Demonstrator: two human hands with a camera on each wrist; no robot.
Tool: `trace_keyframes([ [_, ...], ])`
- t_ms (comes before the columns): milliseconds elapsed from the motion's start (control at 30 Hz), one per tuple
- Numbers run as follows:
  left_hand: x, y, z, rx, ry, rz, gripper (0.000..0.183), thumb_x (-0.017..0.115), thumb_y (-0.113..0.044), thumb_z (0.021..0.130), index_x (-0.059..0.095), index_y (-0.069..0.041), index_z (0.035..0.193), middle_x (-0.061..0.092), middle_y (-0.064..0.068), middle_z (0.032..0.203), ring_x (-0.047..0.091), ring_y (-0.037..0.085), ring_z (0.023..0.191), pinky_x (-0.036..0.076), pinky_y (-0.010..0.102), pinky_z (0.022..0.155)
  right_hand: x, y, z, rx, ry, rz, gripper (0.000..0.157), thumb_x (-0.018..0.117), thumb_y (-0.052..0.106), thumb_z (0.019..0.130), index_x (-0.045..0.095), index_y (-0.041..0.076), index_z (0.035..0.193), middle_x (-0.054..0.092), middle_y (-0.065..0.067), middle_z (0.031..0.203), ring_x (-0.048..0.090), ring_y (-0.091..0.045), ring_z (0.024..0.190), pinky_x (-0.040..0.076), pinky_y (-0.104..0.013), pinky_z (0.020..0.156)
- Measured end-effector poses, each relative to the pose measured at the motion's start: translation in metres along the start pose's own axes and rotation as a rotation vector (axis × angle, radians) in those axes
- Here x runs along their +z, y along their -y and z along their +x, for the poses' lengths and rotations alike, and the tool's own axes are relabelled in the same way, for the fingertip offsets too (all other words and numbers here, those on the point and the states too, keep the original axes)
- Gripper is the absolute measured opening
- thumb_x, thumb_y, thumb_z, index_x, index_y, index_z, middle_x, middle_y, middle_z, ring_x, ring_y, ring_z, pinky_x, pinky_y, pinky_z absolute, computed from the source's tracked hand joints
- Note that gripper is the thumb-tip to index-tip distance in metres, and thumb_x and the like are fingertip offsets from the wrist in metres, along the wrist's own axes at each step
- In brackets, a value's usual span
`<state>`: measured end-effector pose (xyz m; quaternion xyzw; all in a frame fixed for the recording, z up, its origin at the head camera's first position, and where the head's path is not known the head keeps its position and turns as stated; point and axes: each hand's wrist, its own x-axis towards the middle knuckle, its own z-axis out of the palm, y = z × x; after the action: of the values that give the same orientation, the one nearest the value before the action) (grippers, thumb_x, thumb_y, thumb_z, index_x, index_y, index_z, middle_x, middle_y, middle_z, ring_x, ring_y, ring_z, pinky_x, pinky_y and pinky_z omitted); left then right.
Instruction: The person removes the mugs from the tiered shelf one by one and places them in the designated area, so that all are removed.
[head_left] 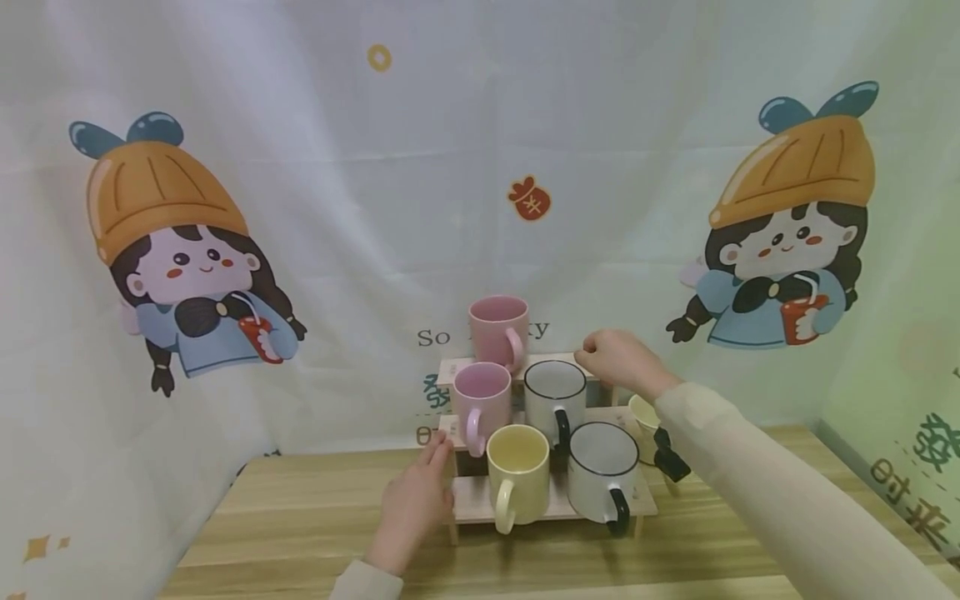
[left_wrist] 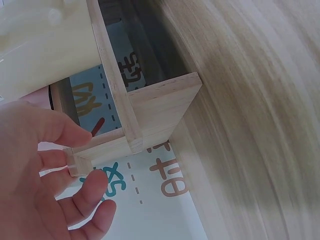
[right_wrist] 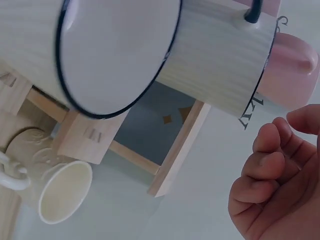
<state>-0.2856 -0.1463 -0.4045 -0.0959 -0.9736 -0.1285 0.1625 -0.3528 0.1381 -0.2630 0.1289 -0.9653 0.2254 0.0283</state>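
A tiered wooden rack (head_left: 555,508) stands on the table, bearing several mugs. On its lowest step are a yellow mug (head_left: 517,475) and a black-rimmed white mug (head_left: 600,487). A pink mug (head_left: 480,408) and another black-rimmed white mug (head_left: 551,400) stand on the middle step. On top is a darker pink mug (head_left: 498,329). My left hand (head_left: 420,500) holds the rack's left end, thumb in front and two fingertips partly behind the wood (left_wrist: 75,162). Beside the rack's top right end, my right hand (head_left: 626,362) has loosely curled fingers (right_wrist: 265,140), holding nothing.
A cream cup (right_wrist: 65,192) stands to the right of the rack, partly covered by the right sleeve in the head view. The wooden tabletop (head_left: 300,517) extends leftward. Behind hangs a printed cloth (head_left: 450,208) with cartoon figures.
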Motion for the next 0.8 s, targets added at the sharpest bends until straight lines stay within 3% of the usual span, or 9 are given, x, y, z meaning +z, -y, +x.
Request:
trace_keyframes([
  [233,0.000,0.000,0.000,0.005,0.002,-0.020,0.065,0.070,-0.009,0.073,0.050,-0.006,0.135,0.045,0.010,0.147,0.062,0.028,0.067,0.043,0.030,0.043,-0.002,0.012,0.008,0.031,0.010,0.017,0.030,0.045,0.023,0.095,0.060,0.004,0.077,0.047,0.001,0.057,0.047,-0.013,0.052,0.038,-0.024,0.049],
  [567,-0.002,0.003,0.001,0.010,-0.008,-0.025,0.066,0.069,-0.007,0.072,0.050,-0.006,0.135,0.045,0.011,0.147,0.064,0.030,0.073,0.045,0.030,0.044,-0.003,0.027,0.012,-0.006,-0.003,0.039,0.030,0.045,0.025,0.094,0.056,0.008,0.072,0.049,0.000,0.057,0.047,-0.013,0.052,0.037,-0.024,0.050],
  [800,0.001,0.004,0.002,0.002,0.024,-0.035,0.069,0.070,-0.008,0.072,0.047,-0.006,0.138,0.042,0.010,0.149,0.064,0.029,0.075,0.044,0.027,0.045,0.002,0.035,0.018,-0.010,-0.036,0.058,0.029,0.045,0.027,0.094,0.056,0.008,0.074,0.048,0.001,0.057,0.046,-0.014,0.053,0.036,-0.026,0.050],
])
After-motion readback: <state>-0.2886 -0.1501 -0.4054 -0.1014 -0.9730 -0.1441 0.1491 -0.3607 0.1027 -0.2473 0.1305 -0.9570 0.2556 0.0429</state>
